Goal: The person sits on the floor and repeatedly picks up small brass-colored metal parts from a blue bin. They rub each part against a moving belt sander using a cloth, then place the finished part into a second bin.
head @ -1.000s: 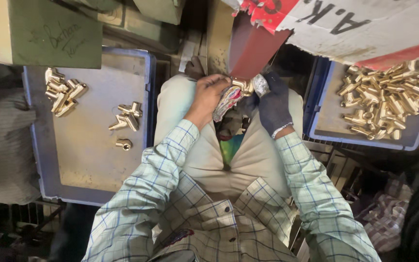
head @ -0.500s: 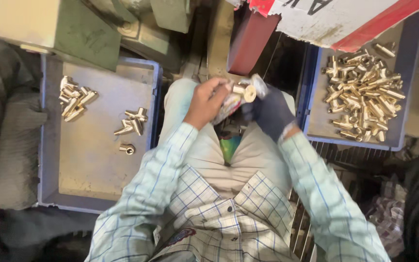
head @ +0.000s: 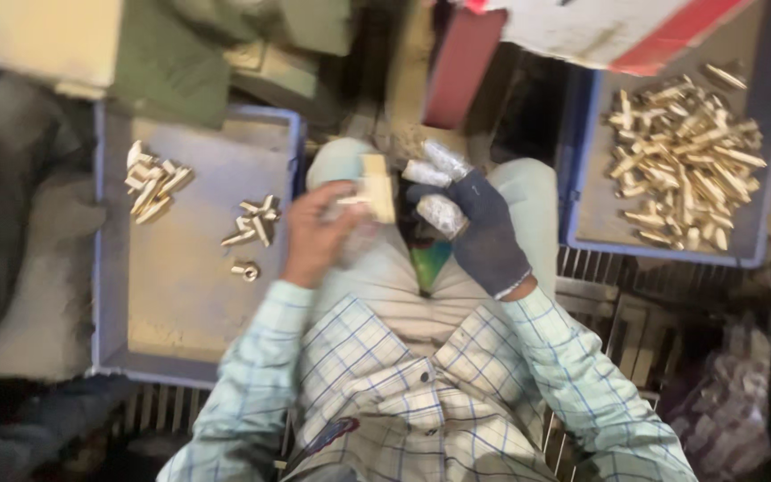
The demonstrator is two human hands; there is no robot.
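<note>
Pinching a brass piece (head: 375,187), the left hand (head: 319,234) curls; the gloved right hand (head: 484,236) grips wrapped fingertips (head: 443,212)

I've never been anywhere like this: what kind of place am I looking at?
Probably a small metal-parts workshop. A blue tray holds a heap of brass-coloured pieces, another tray has a few sorted ones, and the gloved right hand and bare left hand handle a piece.

The person wears a pale green-and-white checked shirt with thin blue lines, long sleeves buttoned at the cuffs, over light beige trousers. The right hand (head: 484,234) is covered by a dark navy knitted glove with silvery taped fingertips; the left hand (head: 319,239) is bare.
</note>
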